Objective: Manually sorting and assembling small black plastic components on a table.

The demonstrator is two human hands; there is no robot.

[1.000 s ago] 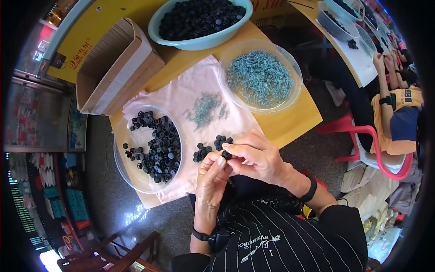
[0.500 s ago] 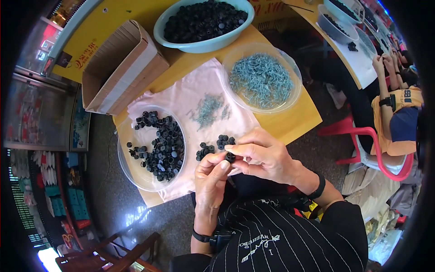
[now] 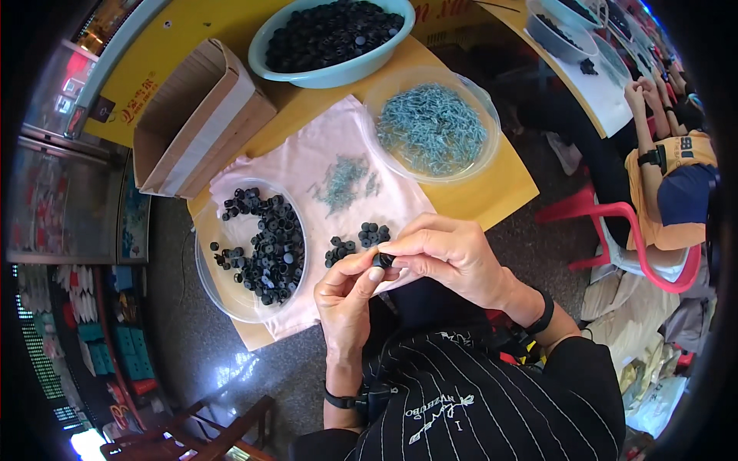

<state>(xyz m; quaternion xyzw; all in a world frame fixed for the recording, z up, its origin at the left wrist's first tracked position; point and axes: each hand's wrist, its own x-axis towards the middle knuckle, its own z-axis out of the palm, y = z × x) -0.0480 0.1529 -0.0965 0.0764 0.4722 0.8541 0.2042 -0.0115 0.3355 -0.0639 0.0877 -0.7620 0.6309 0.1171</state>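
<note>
Above the near edge of the pink cloth [image 3: 307, 165], a small round black plastic part [image 3: 383, 260] is held between both hands. My left hand [image 3: 347, 296] pinches it from the left with thumb and forefinger. My right hand [image 3: 450, 257] closes its fingertips on it from the right, partly covering it. Just beyond my fingers lie two small clusters of similar black parts [image 3: 373, 233]. A loose pile of thin blue-grey, screw-like pieces [image 3: 344, 183] is on the cloth farther out. To the left, a shallow clear tub [image 3: 201, 275] holds many more black parts.
A clear round bowl [image 3: 492, 146] of the screw-like pieces stands at the far right of the yellow table [image 3: 503, 196]. Behind are a light-blue basin [image 3: 330, 77] full of black parts and an open cardboard box [image 3: 219, 127]. A red chair [image 3: 592, 211] with a seated person is at right.
The whole view has shifted slightly, with table and hands a little farther left. Both hands keep their pinch on the black part, and the fingers have moved only slightly.
</note>
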